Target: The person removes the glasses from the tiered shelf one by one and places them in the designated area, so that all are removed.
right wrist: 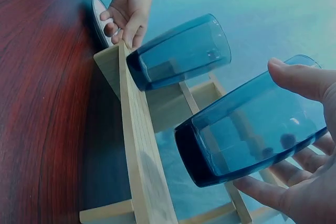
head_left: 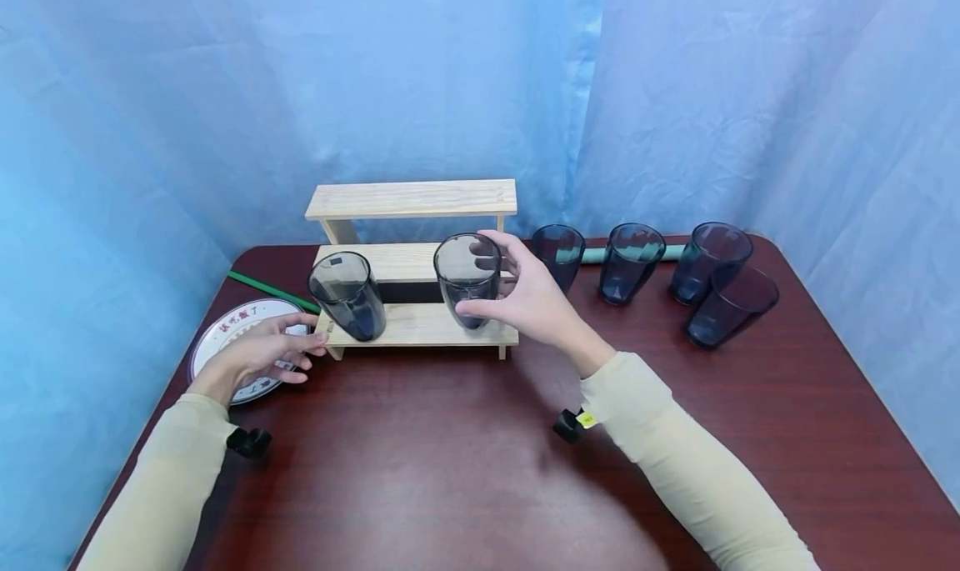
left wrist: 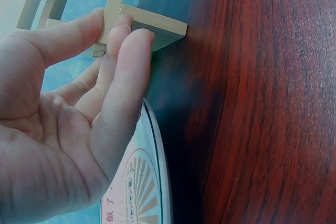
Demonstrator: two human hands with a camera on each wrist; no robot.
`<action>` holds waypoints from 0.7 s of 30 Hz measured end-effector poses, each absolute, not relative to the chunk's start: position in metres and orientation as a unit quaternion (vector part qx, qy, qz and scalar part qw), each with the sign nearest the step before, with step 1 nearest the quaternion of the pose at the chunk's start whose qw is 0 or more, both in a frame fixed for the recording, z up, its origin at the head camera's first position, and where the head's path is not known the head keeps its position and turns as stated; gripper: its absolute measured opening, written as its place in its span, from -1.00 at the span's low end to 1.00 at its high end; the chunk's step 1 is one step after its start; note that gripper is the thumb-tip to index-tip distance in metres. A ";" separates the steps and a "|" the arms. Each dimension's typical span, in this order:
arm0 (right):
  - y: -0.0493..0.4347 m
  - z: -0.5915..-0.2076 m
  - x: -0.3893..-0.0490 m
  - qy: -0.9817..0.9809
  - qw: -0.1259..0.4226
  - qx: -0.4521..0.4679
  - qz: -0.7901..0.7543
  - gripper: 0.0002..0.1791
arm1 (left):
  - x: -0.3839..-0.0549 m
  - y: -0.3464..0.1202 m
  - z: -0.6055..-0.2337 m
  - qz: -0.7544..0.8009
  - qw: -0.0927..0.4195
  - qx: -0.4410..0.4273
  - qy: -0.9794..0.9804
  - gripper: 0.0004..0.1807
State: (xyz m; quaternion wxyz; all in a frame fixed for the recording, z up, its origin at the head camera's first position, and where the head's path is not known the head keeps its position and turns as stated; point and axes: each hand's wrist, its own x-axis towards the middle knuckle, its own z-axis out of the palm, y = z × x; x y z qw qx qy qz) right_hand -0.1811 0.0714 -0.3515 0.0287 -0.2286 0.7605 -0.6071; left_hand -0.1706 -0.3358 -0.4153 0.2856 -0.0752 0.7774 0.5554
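A three-tier wooden shelf rack (head_left: pixel 411 324) stands at the back of the table. My left hand (head_left: pixel 258 350) pinches the left end of its lowest tier, thumb on top and fingers under the board in the left wrist view. On that tier, near the left end, a smoky drinking glass (head_left: pixel 349 298) stands upright. My right hand (head_left: pixel 528 298) grips a second such glass (right wrist: pixel 247 129) by its side, thumb on one face and fingers round the other. Its base is close over the right part of the lowest tier, apart from the first glass.
Several more dark glasses (head_left: pixel 632 262) stand to the right of the rack. Behind them lies a pale green roll (head_left: pixel 592 256). A white plate (head_left: pixel 213 338) with printed lettering sits under my left hand, and a green stick (head_left: pixel 262 286) lies behind it. Blue curtains (head_left: pixel 420 79) surround the table.
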 end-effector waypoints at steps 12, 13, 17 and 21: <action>0.102 -0.353 -0.176 0.770 0.010 -0.209 -0.603 0.03 | -0.168 -0.333 -0.415 0.561 0.286 -0.078 0.773 -0.19; 0.107 -0.353 -0.174 0.775 0.008 -0.204 -0.598 0.02 | -0.168 -0.334 -0.415 0.561 0.286 -0.078 0.773 -0.20; 0.129 -0.357 -0.168 0.783 0.007 -0.191 -0.591 0.02 | -0.168 -0.334 -0.414 0.559 0.286 -0.080 0.774 -0.19; 0.152 -0.363 -0.163 0.780 0.006 -0.184 -0.598 0.01 | -0.167 -0.334 -0.414 0.558 0.286 -0.081 0.775 -0.17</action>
